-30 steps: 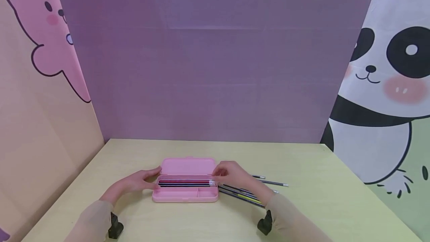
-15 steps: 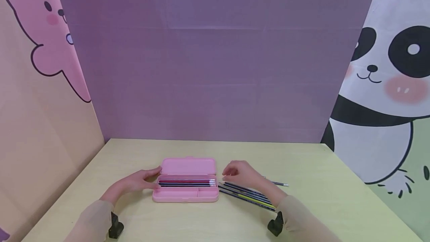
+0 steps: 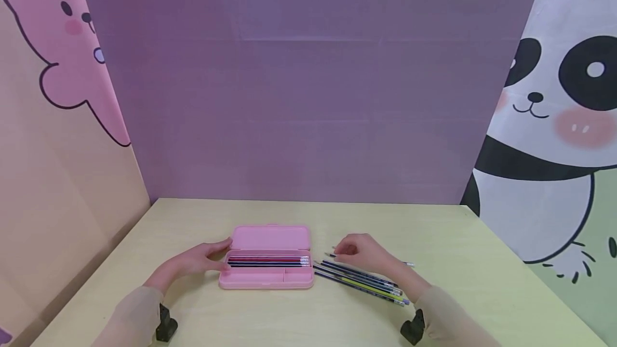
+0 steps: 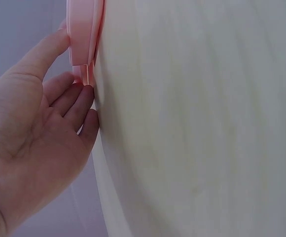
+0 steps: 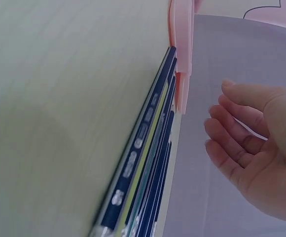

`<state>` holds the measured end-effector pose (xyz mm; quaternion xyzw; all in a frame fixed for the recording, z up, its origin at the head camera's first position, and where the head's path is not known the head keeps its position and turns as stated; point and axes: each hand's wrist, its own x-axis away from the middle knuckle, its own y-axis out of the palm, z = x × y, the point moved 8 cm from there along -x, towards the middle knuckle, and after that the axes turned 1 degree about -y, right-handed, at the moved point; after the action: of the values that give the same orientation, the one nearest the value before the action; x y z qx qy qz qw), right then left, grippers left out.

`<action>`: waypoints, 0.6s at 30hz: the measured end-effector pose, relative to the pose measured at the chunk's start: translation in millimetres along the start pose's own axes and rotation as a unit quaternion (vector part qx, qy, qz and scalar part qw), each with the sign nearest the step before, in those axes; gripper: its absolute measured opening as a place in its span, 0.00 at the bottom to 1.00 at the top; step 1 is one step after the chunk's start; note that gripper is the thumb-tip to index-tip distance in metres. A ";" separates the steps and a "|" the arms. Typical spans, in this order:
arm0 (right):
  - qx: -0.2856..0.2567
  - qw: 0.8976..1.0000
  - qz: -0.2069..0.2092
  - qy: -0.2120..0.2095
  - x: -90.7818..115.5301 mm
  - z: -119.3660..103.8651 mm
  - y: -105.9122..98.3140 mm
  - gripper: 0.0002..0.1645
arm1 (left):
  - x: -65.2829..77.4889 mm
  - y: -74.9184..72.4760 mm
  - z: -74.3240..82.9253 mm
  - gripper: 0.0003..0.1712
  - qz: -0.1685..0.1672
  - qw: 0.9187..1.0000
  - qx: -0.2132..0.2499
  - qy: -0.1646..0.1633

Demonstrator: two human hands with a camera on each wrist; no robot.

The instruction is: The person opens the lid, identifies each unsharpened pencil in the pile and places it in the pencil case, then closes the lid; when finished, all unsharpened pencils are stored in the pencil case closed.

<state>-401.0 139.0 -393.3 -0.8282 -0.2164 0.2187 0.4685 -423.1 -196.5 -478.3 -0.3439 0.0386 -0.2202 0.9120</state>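
Note:
An open pink pencil case [image 3: 255, 278] lies on the table, its lid [image 3: 270, 237] folded back. Inside its rear compartment is a row of dark and red pencils [image 3: 267, 262]. My left hand [image 3: 209, 256] rests its thumb and fingertips against the case's left end; the left wrist view shows the thumb on the case side [image 4: 84, 34]. My right hand [image 3: 363, 253] hovers above loose pencils [image 3: 361, 280] right of the case, fingers loosely bent with nothing between them. Part of a farther pencil [image 3: 409, 264] is hidden behind that hand.
The pale wooden table [image 3: 202, 315] ends at a purple backdrop [image 3: 308, 95]. Cartoon-printed walls stand at both sides, with a panda [image 3: 544, 138] on the right. Several loose pencils fan from beside the case toward the right wrist, one of them yellow-green [image 5: 150, 148].
My right hand has left the right end of the pencil case and moved right, over the loose pencils. The left hand and the case stay in place.

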 end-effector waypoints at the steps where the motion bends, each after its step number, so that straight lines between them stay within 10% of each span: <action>1: 0.000 1.000 0.000 0.001 1.3 0.9 -0.7 0.12 | -0.3 0.1 -0.2 0.47 0.000 1.000 -0.001 0.000; 18: 0.001 1.000 -0.022 -0.007 24.5 11.9 -6.1 0.11 | 4.3 -1.9 7.4 0.47 0.004 1.000 -0.008 -0.001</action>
<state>-388.8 163.7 -397.5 -0.8212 -0.2379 0.2140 0.4725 -418.3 -195.1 -471.0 -0.3510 0.0413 -0.2156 0.9103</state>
